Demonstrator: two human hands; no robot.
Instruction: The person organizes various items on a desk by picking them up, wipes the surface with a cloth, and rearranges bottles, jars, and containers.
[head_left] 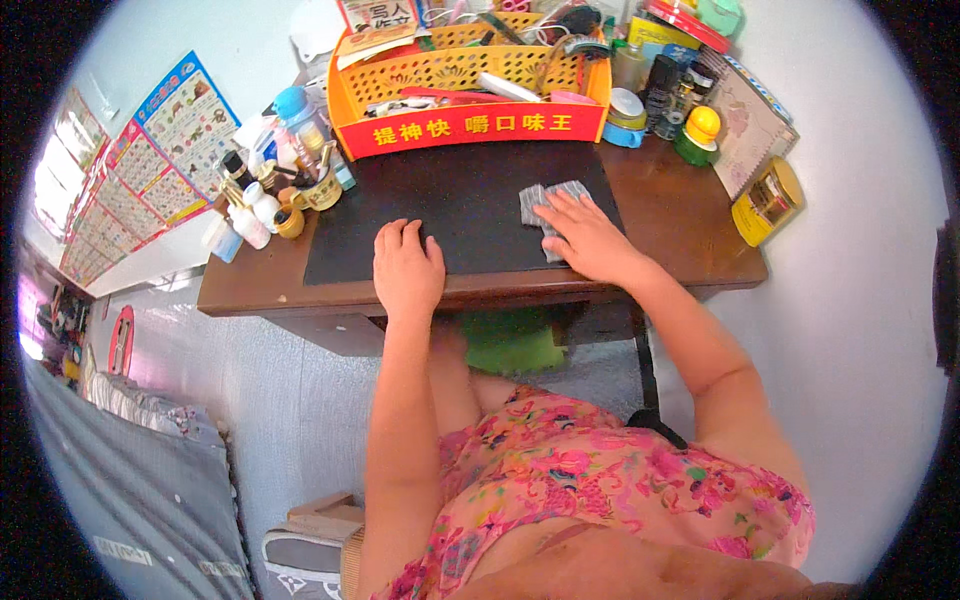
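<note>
A grey cloth [533, 206] lies crumpled on the right part of a black desk mat [470, 190]. My right hand [588, 240] presses down on it, fingers stretched out flat over the fabric. Toward the mat's front edge rests my left hand [410, 265], palm down with its fingers extended, and nothing is in it. The mat covers the middle of a brown wooden desk [680, 230].
Along the back stands a red and yellow basket [470, 125] full of odds and ends. Bottles and small jars [265, 205] crowd the left side. At the right are more jars [700, 130], a spiral notebook [745, 120] and a yellow tin [768, 203] by the wall.
</note>
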